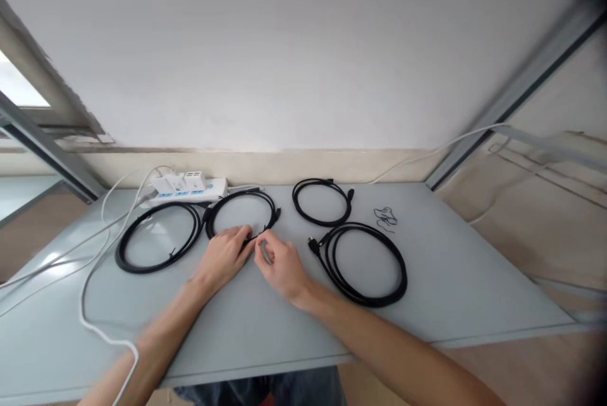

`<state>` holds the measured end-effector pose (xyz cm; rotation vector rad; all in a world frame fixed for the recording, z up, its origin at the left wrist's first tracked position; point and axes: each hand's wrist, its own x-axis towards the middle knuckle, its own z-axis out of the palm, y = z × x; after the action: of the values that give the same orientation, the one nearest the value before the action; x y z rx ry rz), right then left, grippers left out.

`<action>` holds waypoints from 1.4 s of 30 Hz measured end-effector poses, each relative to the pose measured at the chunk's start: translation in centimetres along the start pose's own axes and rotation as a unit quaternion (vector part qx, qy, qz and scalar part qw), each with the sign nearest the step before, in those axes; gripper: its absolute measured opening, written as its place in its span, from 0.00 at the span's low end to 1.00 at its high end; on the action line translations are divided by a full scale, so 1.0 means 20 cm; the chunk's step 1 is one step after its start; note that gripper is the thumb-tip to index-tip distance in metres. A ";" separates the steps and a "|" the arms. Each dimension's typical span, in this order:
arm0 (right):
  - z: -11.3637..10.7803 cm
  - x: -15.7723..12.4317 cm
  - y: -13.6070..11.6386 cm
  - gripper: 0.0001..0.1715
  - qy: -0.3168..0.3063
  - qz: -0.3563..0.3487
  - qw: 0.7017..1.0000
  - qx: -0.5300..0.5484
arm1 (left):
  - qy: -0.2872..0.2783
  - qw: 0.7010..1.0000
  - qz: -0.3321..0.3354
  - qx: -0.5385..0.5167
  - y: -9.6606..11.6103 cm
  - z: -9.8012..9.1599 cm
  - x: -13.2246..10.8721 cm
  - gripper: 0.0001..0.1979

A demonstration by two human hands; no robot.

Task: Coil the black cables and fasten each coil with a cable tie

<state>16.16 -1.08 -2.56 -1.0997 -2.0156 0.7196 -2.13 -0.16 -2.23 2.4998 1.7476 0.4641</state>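
Observation:
Of several coiled black cables, the back-centre coil (274,200) has both my hands at its near side. My left hand (227,255) rests on the table with its fingers closed on the coil's near edge. Just right of it, my right hand (281,269) is closed in a pinch, its fingertips close to the left hand's. What the pinch holds is too small to make out. The stretch of cable under my fingers is partly hidden. A connector (277,212) sticks out at the coil's right side.
Another coiled cable (124,238) lies to the left, with a small tie on it. Two more coils (298,199) (402,270) lie on the right. Thin dark ties (386,219) are piled beyond them. A white power strip (215,188) and white cords (84,298) occupy the left side.

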 end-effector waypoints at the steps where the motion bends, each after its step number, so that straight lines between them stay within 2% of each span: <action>1: 0.00 0.00 0.00 0.10 0.000 0.000 1.000 -0.008 | 0.004 1.000 -0.002 -0.017 0.00 0.00 0.00 0.15; 4: 0.01 -0.01 -0.01 0.10 0.003 -0.005 1.000 -0.030 | 0.008 0.999 -0.010 -0.051 0.00 -0.01 0.01 0.15; 10: 0.01 -0.02 0.00 0.11 0.028 -0.021 0.995 -0.094 | 0.028 0.998 0.029 -0.048 0.00 -0.01 0.00 0.20; 14: -0.04 0.02 0.00 0.11 0.082 -0.080 0.985 -0.127 | 0.044 0.996 0.032 -0.074 0.00 -0.02 0.01 0.19; 16: -0.09 0.05 0.00 0.13 0.124 -0.085 0.973 -0.173 | 0.045 0.994 0.038 -0.092 0.00 -0.02 0.01 0.18; 18: -0.14 0.09 0.02 0.18 0.151 -0.055 0.955 -0.248 | 0.048 0.992 0.043 -0.107 -0.01 -0.02 0.01 0.17; 21: -0.22 0.11 0.07 0.21 0.134 0.024 0.926 -0.351 | 0.059 0.989 0.047 -0.129 -0.02 -0.02 0.01 0.17; 23: -0.26 0.10 0.12 0.16 0.117 0.067 0.911 -0.389 | 0.074 0.986 0.049 -0.144 -0.03 -0.02 0.01 0.16; 26: -0.29 0.08 0.21 0.09 0.096 0.093 0.898 -0.420 | 0.100 0.982 0.054 -0.151 -0.03 -0.03 0.00 0.16; 29: -0.29 0.07 0.28 0.07 0.084 0.098 0.897 -0.423 | 0.132 0.981 0.057 -0.129 -0.03 -0.04 -0.02 0.17; 31: -0.29 0.08 0.30 0.08 0.080 0.094 0.908 -0.399 | 0.157 0.980 0.050 -0.110 -0.03 -0.05 -0.03 0.18; 35: -0.30 0.08 0.30 0.15 0.091 0.072 0.928 -0.353 | 0.188 0.977 0.046 -0.093 -0.05 -0.04 -0.04 0.19; 37: -0.31 0.09 0.29 0.14 0.106 0.055 0.933 -0.341 | 0.214 0.971 0.044 -0.097 -0.06 -0.03 -0.04 0.19; 40: -0.34 0.11 0.27 0.14 0.166 0.014 0.942 -0.291 | 0.271 0.952 0.024 -0.139 -0.03 -0.03 -0.05 0.17; 42: -0.35 0.11 0.24 0.16 0.232 -0.041 0.944 -0.230 | 0.300 0.927 -0.023 -0.223 0.03 -0.04 -0.07 0.16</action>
<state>23.23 4.07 -1.33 -1.2905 -1.8335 -0.0735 -2.30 -1.71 -1.64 2.1039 1.5892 1.5570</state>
